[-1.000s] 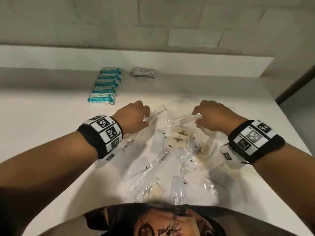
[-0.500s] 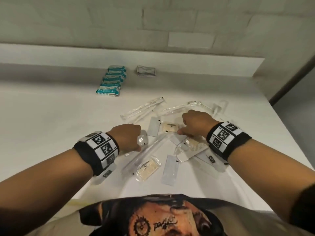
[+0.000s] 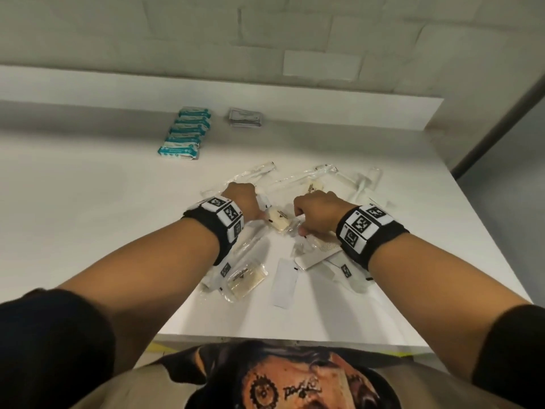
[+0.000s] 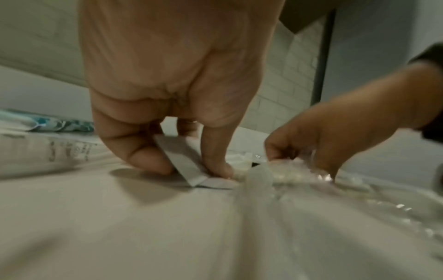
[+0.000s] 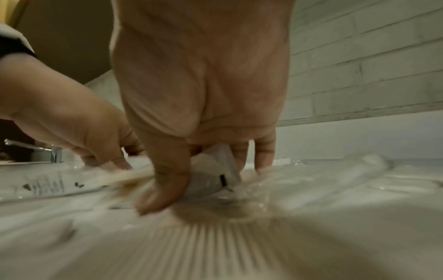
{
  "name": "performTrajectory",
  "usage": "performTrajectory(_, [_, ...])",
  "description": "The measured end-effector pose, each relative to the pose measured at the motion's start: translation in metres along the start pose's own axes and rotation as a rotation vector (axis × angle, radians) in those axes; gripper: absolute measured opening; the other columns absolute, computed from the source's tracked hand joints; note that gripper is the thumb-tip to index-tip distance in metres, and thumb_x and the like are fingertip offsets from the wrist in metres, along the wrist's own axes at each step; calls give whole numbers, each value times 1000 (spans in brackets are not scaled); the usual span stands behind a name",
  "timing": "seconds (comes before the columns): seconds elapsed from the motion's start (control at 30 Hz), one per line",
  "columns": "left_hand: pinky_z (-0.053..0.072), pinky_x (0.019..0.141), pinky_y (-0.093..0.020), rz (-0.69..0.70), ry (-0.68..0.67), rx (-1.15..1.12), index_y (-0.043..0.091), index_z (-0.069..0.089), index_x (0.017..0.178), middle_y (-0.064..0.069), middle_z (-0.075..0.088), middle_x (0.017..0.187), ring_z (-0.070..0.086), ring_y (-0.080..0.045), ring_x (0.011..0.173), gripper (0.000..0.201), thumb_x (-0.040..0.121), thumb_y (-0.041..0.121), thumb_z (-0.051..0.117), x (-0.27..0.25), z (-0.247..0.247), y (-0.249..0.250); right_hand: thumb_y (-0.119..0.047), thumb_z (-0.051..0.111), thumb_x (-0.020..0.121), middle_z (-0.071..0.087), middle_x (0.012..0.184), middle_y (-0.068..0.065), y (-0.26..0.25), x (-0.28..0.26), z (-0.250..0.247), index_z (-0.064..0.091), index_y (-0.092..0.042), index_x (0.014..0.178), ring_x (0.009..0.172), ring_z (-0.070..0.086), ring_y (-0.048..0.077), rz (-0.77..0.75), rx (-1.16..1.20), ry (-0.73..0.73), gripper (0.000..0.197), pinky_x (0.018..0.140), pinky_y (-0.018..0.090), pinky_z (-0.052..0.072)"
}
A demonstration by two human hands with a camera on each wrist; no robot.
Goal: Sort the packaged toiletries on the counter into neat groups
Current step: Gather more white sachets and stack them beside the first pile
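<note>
The broad white counter (image 3: pixel 88 208) fills the room's near side, butting a pale brick wall (image 3: pixel 265 33) at twelve o'clock. Spread over its middle is a loose scatter of clear plastic-wrapped toiletries (image 3: pixel 295 184), reaching from the centre out towards two o'clock. At eleven o'clock, well apart from that scatter, a tidy row of teal-and-white wrapped packets (image 3: pixel 185 132) runs towards the wall, and just beside it, at twelve, sits a small stack of grey flat sachets (image 3: pixel 245 117).

Both bare arms reach into the scatter, each wrist in a black band with square printed markers. The left hand (image 3: pixel 242 202) has its fingers curled down onto the counter; the left wrist view shows thumb and fingers pinching a small white flat sachet (image 4: pixel 182 157), one edge of it touching the surface. The right hand (image 3: pixel 317 212), just beside it at three o'clock, pinches a small frosted sachet with a black mark (image 5: pixel 215 170) between thumb and fingers, pressed into crinkled clear wrap. Between the two hands lies a cream soap bar in clear wrap (image 3: pixel 278 219). Nearer, at six o'clock, lie a second wrapped cream bar (image 3: pixel 246 278) and a white oblong sachet (image 3: pixel 286 278), near each other.
</note>
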State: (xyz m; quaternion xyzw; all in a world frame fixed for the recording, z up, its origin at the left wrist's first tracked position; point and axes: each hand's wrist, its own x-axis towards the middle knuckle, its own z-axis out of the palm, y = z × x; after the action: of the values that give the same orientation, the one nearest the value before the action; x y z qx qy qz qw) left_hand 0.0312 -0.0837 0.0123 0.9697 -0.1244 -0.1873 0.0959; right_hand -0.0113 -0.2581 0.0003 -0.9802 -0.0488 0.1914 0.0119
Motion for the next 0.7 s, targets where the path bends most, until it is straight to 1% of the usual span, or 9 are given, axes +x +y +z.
performTrajectory(0.07, [48,81,-32,-62,-5,-32,3,47,127,-12,60,124,59,-28,111,77,74,49,76,3,2,-1,-37,66,85,62,108,2,7,-9,0,59,-18,108,98,58,22,6,58,145,30,81,32,41])
performTrajectory(0.13, [49,81,-31,-72,-32,-18,0,49,125,-12,62,122,61,-27,108,68,79,45,73,3,2,2,-25,63,89,63,95,-1,22,-24,-3,56,-17,92,81,63,14,75,285,258,11,68,27,46])
performTrajectory(0.2, [48,88,-31,-48,-63,54,-1,55,122,-14,62,122,61,-26,106,53,91,42,59,-3,-2,8,-24,67,87,62,86,1,41,-40,-5,54,-12,87,73,60,16,181,362,281,17,59,27,40])
performTrajectory(0.3, [45,94,-31,0,-51,109,-2,55,124,-16,60,126,57,-25,102,46,100,36,44,-11,-8,20,-32,74,79,62,88,-2,55,-66,-3,60,-10,98,74,60,20,282,332,22,33,56,26,42])
performTrajectory(0.37, [43,97,-33,26,-73,145,-2,53,127,-17,58,128,56,-29,115,46,100,34,43,-10,-7,21,-32,76,77,57,95,-2,52,-78,7,57,-16,107,79,55,18,315,293,-106,39,55,24,38])
performTrajectory(0.43, [44,96,-35,-6,-88,169,0,51,129,-16,57,128,55,-31,118,50,96,38,50,-7,-4,18,-34,77,76,58,104,2,45,-83,18,55,-17,112,86,55,19,322,271,-134,46,62,25,40])
performTrajectory(0.5, [46,96,-38,-50,0,141,6,53,129,-16,53,128,53,-33,117,54,89,42,60,-6,-2,15,-37,77,76,60,117,4,41,-83,26,51,-15,123,96,59,22,313,221,-139,58,74,29,45])
performTrajectory(0.6, [45,89,-39,55,187,73,12,56,122,-15,50,121,52,-34,110,48,86,44,62,-11,-1,19,-34,77,77,62,115,4,42,-79,29,49,-13,125,85,61,21,308,188,-120,60,70,29,44])
performTrajectory(0.7, [41,75,-31,175,75,69,14,57,113,-5,56,110,54,-23,96,47,84,51,62,-33,1,32,-32,75,77,59,115,4,44,-77,29,49,-14,125,85,61,21,303,151,-97,57,69,30,45])
